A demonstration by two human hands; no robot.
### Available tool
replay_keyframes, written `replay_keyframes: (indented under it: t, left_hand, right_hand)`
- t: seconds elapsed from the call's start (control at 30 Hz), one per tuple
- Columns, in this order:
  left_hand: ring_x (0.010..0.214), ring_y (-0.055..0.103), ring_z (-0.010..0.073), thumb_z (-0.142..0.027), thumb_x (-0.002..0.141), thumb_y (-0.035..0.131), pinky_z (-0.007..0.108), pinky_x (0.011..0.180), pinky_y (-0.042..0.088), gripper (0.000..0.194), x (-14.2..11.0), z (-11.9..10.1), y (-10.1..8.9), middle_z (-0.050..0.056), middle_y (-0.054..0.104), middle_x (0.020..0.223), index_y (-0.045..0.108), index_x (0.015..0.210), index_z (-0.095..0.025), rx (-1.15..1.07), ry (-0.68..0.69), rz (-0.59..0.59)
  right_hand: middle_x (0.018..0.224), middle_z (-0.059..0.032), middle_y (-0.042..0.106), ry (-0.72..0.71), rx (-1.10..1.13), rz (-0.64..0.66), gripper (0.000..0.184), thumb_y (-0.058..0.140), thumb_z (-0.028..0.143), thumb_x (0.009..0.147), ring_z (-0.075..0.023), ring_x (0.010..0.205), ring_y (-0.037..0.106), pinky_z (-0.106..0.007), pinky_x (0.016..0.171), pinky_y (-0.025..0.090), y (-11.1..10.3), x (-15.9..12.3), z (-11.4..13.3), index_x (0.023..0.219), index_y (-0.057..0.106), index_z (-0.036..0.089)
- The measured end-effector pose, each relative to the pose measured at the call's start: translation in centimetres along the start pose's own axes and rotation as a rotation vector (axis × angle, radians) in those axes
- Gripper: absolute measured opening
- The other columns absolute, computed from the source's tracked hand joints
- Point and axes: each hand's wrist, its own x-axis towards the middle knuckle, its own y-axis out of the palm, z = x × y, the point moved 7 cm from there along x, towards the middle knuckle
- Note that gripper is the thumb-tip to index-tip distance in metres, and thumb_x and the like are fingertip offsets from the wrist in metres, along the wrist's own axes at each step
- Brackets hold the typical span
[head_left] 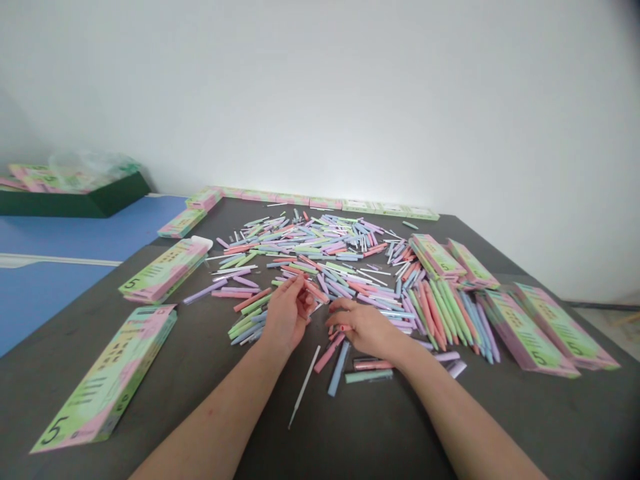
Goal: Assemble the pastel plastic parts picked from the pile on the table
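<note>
- pink-green printed box [107, 380] left of the pastel pen pile [310, 250]
- left hand [287, 313] at pile's near edge, narrow pinch on pink pen [316, 291]
- thin white rod [303, 388] just below pile, between hands
- right hand [363, 327] at pile's near edge, fingers curled beside small pink piece [343, 327], hold unclear
- stacked boxes [525, 333] right of pile

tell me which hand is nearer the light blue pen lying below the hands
The right hand is nearer: it sits just above the upper end of the light blue pen. The left hand is farther off, up and to the pen's left.
</note>
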Motion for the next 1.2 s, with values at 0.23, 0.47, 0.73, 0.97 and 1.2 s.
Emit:
replay_keyframes:
  t: [0.23,0.47,0.73,0.97,1.2]
  left_hand:
    - [0.041,0.043,0.0034,-0.017,0.074,0.065,0.013,0.035,0.032,0.014,-0.4,0.3,0.6,-0.002,0.056,0.06,0.064,0.087,-0.011,0.013,-0.014,0.041]
    - [0.044,0.045,0.0039,-0.016,0.071,0.067,0.013,0.035,0.03,0.023,-0.7,0.8,1.2,0.0,0.059,0.064,0.063,0.092,-0.01,-0.005,-0.094,0.147]
    - [0.052,0.05,0.0054,-0.02,0.072,0.07,0.014,0.041,0.036,0.032,-0.9,0.7,1.7,0.001,0.061,0.076,0.062,0.102,-0.015,0.071,-0.055,0.212]
    - [0.079,0.059,0.0145,-0.021,0.079,0.064,0.02,0.066,0.047,0.033,-2.4,-2.0,2.3,0.004,0.064,0.089,0.061,0.112,-0.021,0.534,0.404,0.181]
    - [0.067,0.062,0.0129,-0.017,0.083,0.053,0.023,0.063,0.049,0.027,-1.6,-1.9,1.3,-0.001,0.059,0.078,0.055,0.109,-0.022,0.439,0.403,0.103]
  right_hand:
    - [0.112,-0.0055,0.062,-0.006,-0.035,0.046,0.023,0.048,0.022,0.09,-0.0167,0.091,0.063,-0.028,0.082,0.045,0.4,0.3,-0.3,0.094,0.071,0.022]
    - [0.099,-0.004,0.066,0.044,-0.07,0.075,0.021,0.05,0.02,0.088,-0.0172,0.086,0.063,-0.027,0.074,0.042,0.4,0.6,-0.5,0.093,0.07,0.023]
    - [0.091,-0.0078,0.067,0.145,-0.121,0.013,0.017,0.051,0.02,0.085,-0.0198,0.079,0.061,-0.028,0.067,0.038,0.1,0.4,-0.7,0.094,0.064,0.017]
    - [0.077,-0.0018,0.065,0.326,0.234,-0.322,0.01,0.053,0.019,0.08,-0.0149,0.069,0.057,-0.025,0.064,0.038,-2.9,-0.1,-2.3,0.084,0.061,0.017]
    - [0.066,0.0019,0.06,0.407,0.609,-0.33,0.009,0.06,0.024,0.074,-0.0097,0.053,0.047,-0.022,0.05,0.033,-1.8,0.0,-2.9,0.079,0.063,0.017]
